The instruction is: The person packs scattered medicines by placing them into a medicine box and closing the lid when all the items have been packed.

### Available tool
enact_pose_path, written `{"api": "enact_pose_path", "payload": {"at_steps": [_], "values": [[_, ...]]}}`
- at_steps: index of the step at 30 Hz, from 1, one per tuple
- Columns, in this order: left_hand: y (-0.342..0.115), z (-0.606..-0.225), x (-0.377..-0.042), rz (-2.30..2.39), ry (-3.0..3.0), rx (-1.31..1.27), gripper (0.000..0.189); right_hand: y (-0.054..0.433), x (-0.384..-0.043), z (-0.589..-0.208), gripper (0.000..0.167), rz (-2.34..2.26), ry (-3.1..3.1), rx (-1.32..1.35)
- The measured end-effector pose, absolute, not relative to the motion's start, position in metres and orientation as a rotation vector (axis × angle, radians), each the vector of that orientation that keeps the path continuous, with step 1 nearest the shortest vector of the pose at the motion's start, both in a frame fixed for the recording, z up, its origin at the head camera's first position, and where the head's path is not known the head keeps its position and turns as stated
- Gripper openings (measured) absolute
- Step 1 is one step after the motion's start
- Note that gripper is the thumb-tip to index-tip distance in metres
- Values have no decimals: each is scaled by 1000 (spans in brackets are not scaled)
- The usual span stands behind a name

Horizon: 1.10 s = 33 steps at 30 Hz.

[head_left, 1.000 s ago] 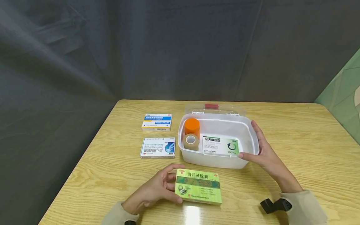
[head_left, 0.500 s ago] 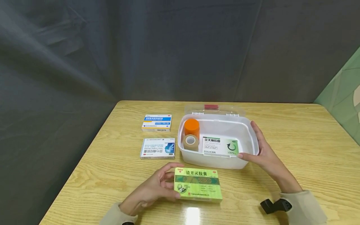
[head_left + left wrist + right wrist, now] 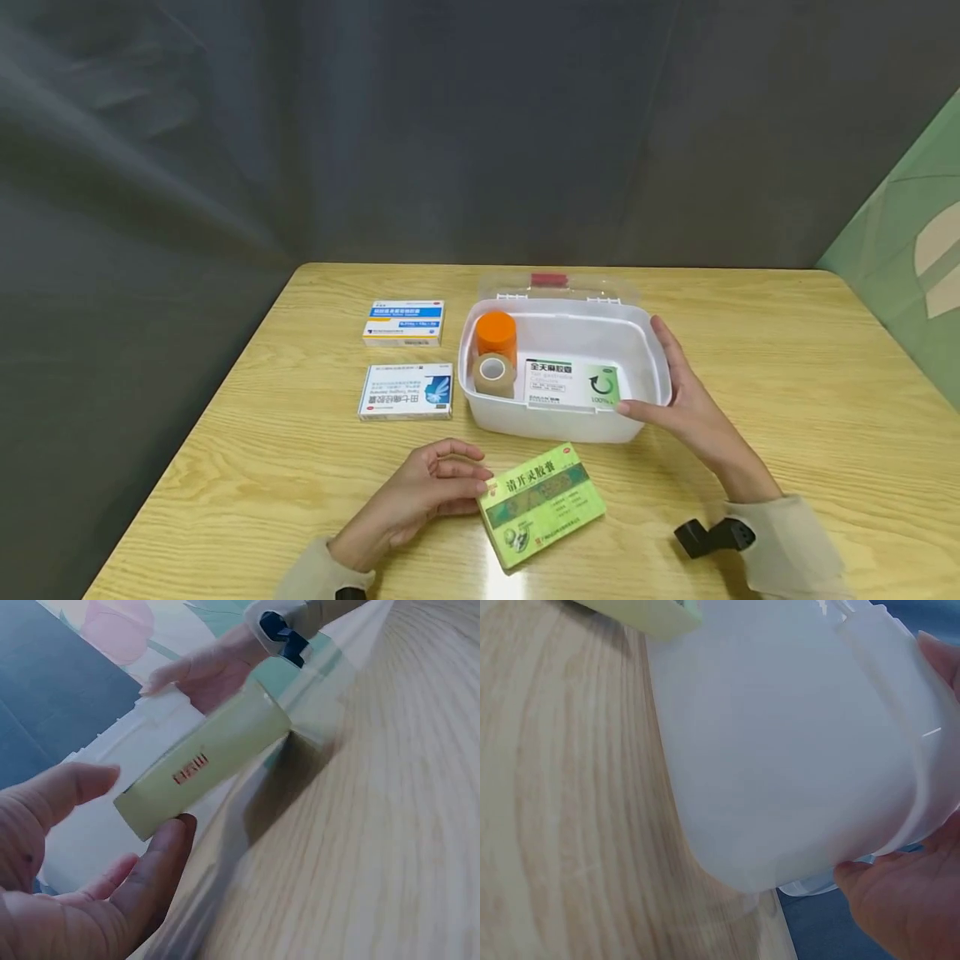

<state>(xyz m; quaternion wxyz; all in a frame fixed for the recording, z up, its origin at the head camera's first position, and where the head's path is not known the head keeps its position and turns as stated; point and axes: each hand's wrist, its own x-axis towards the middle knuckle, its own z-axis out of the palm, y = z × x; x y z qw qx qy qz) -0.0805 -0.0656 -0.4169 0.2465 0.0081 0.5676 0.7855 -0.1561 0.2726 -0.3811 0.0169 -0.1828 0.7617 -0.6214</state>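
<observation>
My left hand (image 3: 431,487) holds a green medicine box (image 3: 540,504) at its left corner, with the fingertips right at that edge. The carton is turned at an angle, and in the left wrist view its narrow side (image 3: 191,765) shows over a shadow on the wood. My right hand (image 3: 686,392) grips the right end of a white plastic box (image 3: 555,425), thumb at the front rim and fingers along the side wall. Inside stand an orange-capped bottle (image 3: 496,331) and a tape roll (image 3: 492,379); a white-and-green medicine box (image 3: 572,383) lies flat beside them.
Two more medicine boxes lie left of the plastic box: a blue-and-white one (image 3: 405,323) farther back and one with a blue picture (image 3: 407,392) nearer. The transparent lid (image 3: 600,289) is folded back behind the container. A dark cloth (image 3: 480,133) hangs beyond the wooden table (image 3: 247,467).
The green box has turned counterclockwise in my left hand, its right end swinging up toward the plastic box. The left fingers have shifted on its edge. My right hand keeps its hold.
</observation>
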Motion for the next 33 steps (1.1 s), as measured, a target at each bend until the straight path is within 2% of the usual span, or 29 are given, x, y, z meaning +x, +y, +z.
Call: {"api": "enact_pose_path", "payload": {"at_steps": [7,15,22,33], "values": [[-68,-414,-83,2104,1630,-22,35,272,-157,-378,112,-1932,2368,-555],[-72,-414,-85,2127,1596,-62,16,272,-155,-378,112,-1941,2357,-559],[-74,-405,-85,2140,1598,-24,8,274,-155,-383,111,-1948,2347,-565],[-81,-378,-85,2097,1618,149,13,273,-154,-385,111,-1945,2354,-568]]}}
